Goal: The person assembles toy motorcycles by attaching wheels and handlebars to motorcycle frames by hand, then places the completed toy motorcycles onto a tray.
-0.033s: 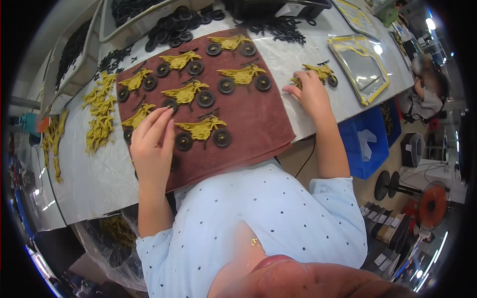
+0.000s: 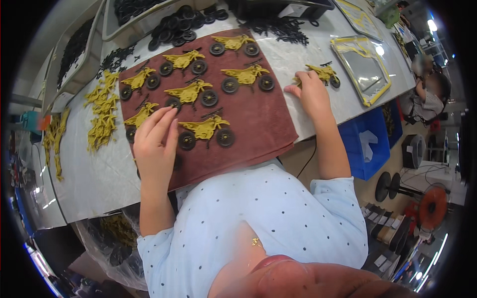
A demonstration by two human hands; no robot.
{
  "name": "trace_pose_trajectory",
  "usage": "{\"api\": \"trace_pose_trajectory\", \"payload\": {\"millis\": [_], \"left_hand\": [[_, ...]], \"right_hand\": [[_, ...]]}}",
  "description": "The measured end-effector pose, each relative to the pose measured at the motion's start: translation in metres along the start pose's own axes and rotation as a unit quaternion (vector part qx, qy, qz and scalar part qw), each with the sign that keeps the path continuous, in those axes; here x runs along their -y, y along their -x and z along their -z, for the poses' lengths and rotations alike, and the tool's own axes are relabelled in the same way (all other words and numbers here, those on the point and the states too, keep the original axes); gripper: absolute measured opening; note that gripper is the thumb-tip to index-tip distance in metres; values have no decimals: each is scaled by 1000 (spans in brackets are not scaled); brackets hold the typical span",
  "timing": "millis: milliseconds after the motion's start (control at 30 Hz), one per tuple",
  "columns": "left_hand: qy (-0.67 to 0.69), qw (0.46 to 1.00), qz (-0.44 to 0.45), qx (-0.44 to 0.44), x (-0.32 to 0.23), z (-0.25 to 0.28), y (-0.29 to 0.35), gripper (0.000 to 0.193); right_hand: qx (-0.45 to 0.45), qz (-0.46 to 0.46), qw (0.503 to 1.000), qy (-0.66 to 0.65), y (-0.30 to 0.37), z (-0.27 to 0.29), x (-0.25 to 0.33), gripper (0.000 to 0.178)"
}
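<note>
My left hand (image 2: 155,139) is over the left side of a dark red cloth (image 2: 258,119). Its thumb and fingertips come close in a pinch beside the rear wheel of a yellow toy motorcycle (image 2: 189,93); whatever is between them is hidden. Partly under that hand lies another toy motorcycle (image 2: 140,115). To the right of the cloth, my right hand (image 2: 312,94) has its thumb and fingers around the rear end of a yellow toy motorcycle (image 2: 324,74) with a black front wheel. Several more toy motorcycles (image 2: 204,128) with black wheels lie in rows on the cloth.
Loose yellow parts (image 2: 102,109) are heaped left of the cloth. Black wheels (image 2: 174,27) and small black parts (image 2: 278,31) lie behind it, near grey bins (image 2: 144,22). A yellow-edged frame (image 2: 360,69) is at right, with a blue crate (image 2: 365,144) below and a seated person beyond.
The table and the things on it sit slightly further right in the picture. Both hands keep nearly the same pose.
</note>
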State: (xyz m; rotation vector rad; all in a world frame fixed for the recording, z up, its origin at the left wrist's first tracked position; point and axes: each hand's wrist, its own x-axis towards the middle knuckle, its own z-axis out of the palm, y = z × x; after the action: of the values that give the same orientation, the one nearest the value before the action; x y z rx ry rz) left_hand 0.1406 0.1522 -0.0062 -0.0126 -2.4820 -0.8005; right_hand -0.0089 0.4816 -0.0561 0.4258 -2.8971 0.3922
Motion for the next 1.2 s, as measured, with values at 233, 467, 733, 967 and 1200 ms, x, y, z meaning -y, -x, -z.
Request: {"api": "trace_pose_trajectory", "payload": {"millis": [233,467,733,967,1200], "left_hand": [[3,999,2,33,11,13,3,19],[19,984,-143,108,7,19,-10,38],[-36,966,-175,186,20,-3,6,45],[-66,965,-194,163,23,-16,9,38],[-38,968,-181,170,24,-19,10,35]], "right_hand": [[-71,-43,993,-81,6,31,36,19],[120,12,810,-574,41,38,131,28],[203,-10,856,-475,42,-3,163,25],[39,147,944,-292,47,-17,163,31],[49,111,953,-277,53,-25,165,40]]}}
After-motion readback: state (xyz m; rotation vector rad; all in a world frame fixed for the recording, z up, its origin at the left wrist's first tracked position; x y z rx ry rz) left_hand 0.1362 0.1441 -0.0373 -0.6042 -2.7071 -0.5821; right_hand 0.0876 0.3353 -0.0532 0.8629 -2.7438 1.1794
